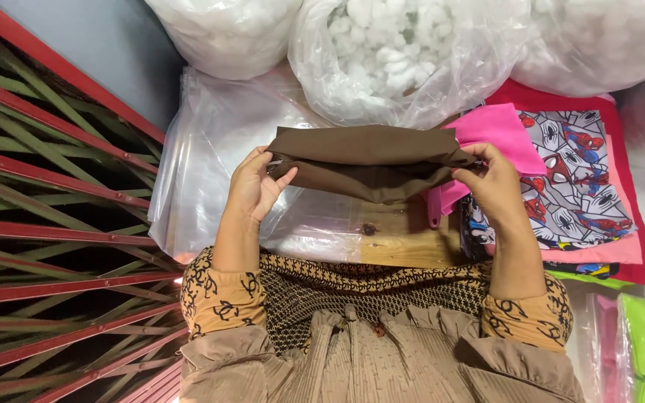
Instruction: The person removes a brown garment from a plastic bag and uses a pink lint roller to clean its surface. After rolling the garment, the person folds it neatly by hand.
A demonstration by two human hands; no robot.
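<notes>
— Around the hands?
— Clear bags of white stuffing (393,52) just behind; stacked plastic sheets (210,149) to the left; pink cloth (498,130) and a cartoon-print fabric stack (576,186) right.
— Grip?
— Left hand (254,186) and right hand (493,183) well apart, each pinched on one end of the brown fabric cover (371,160), held above the wooden counter (404,239).
— Room?
— Red metal grille (54,224) hard left; bare wood only beneath.

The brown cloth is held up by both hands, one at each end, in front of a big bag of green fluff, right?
Not quite: the head view shows the fluff is white. Left hand and right hand do hold the brown cloth by its ends.
</notes>
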